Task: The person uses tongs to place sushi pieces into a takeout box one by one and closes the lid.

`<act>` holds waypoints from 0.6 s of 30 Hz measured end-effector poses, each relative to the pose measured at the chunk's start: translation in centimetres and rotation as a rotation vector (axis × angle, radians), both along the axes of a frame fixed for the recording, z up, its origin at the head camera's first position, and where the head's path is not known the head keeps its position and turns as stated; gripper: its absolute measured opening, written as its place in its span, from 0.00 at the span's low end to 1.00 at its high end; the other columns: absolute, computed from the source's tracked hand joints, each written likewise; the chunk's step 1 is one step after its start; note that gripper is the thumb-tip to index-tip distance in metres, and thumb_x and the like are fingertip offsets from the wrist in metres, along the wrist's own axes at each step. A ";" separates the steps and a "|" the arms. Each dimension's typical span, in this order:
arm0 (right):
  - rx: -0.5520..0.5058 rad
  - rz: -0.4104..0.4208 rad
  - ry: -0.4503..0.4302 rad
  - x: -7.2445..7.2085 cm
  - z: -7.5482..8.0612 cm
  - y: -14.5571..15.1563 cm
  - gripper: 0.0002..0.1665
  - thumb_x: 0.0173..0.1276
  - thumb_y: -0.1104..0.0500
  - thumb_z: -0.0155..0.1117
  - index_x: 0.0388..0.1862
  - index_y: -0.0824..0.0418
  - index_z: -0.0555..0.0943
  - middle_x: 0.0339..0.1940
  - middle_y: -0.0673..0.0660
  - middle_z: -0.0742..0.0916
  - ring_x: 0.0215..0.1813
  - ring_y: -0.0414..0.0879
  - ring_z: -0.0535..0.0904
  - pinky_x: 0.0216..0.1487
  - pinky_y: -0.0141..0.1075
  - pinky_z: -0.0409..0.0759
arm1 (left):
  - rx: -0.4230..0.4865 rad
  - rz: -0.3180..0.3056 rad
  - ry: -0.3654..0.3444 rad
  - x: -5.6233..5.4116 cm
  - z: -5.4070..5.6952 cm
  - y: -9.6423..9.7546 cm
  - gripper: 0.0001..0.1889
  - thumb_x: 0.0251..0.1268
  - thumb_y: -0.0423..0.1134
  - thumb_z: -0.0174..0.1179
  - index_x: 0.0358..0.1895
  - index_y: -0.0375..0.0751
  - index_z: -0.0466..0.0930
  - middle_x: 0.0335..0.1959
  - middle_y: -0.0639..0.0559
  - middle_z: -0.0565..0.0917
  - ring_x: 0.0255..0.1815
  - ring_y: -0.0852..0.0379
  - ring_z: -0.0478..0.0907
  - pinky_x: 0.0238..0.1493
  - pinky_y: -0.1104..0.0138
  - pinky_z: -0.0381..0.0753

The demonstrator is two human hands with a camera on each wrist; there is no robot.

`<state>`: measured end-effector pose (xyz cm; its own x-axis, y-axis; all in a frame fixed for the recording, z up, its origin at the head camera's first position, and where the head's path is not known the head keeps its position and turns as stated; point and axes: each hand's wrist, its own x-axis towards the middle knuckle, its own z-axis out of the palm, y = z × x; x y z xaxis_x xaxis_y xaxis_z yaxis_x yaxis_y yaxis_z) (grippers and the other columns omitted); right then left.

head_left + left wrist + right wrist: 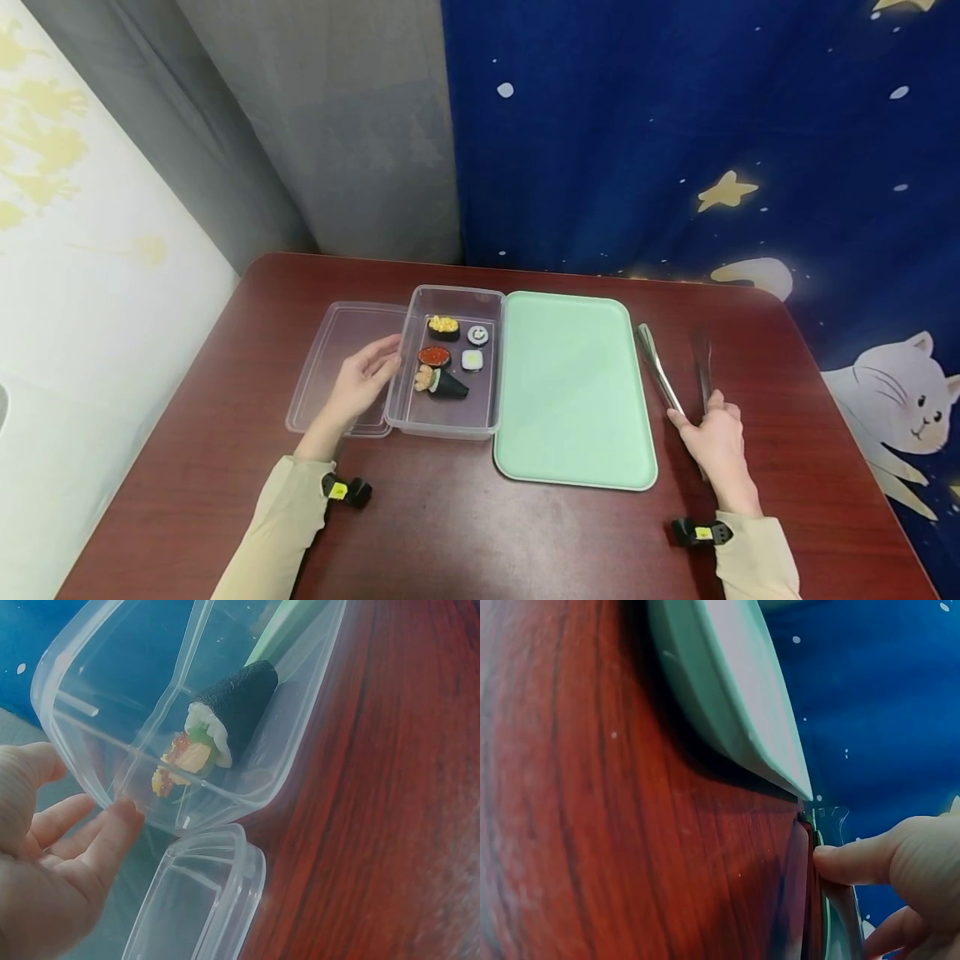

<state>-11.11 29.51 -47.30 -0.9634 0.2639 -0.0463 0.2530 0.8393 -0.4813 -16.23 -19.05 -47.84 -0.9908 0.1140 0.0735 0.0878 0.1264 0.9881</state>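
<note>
My left hand point(363, 379) rests its fingertips at the left wall of a clear plastic box point(486, 417), its fingers loosely bent and not wrapped round it. Inside the box lie several sushi pieces: a yellow-topped one point(443, 327), a red-roe one point(434, 357), two small rolls, and a black cone hand roll point(244, 697) with a colourful filling. My right hand point(717, 442) holds a pair of metal tongs point(660, 371) between thumb and fingers, arms spread and tips pointing away over the table's right side.
A pale green tray point(573, 387) sits against the box's right side, left of the tongs. The clear lid point(315, 379) lies on the table under my left hand, partly beneath the box's edge. Curtains hang beyond the reddish-brown table point(525, 542).
</note>
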 end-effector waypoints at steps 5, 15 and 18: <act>-0.004 -0.037 -0.006 0.0 -0.1 -0.5 0.51 0.63 0.54 0.62 0.65 0.87 0.47 0.54 0.87 0.63 0.54 0.78 0.62 0.55 0.64 0.66 | -0.006 0.002 0.000 0.0 -0.1 0.0 0.22 0.67 0.27 0.52 0.63 0.25 0.65 0.62 0.31 0.69 0.60 0.36 0.70 0.51 0.75 0.76; 0.004 -0.048 -0.021 0.1 -0.2 -0.8 0.53 0.62 0.54 0.63 0.65 0.87 0.45 0.57 0.89 0.61 0.57 0.82 0.56 0.61 0.64 0.58 | -0.022 0.017 -0.016 0.2 0.2 0.0 0.22 0.68 0.29 0.53 0.63 0.26 0.66 0.61 0.31 0.70 0.59 0.36 0.71 0.51 0.76 0.76; -0.039 -0.070 0.013 0.3 -0.1 -0.9 0.52 0.63 0.55 0.63 0.67 0.84 0.44 0.62 0.86 0.58 0.61 0.80 0.52 0.63 0.63 0.55 | -0.037 0.012 0.001 0.4 0.4 -0.4 0.22 0.68 0.30 0.53 0.62 0.24 0.65 0.60 0.30 0.71 0.59 0.37 0.71 0.52 0.76 0.76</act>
<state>-10.84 28.61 -47.36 -0.9433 0.3287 -0.0459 0.3040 0.8001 -0.5171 -15.86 -19.42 -47.41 -0.9920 0.1044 0.0705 0.0871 0.1640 0.9826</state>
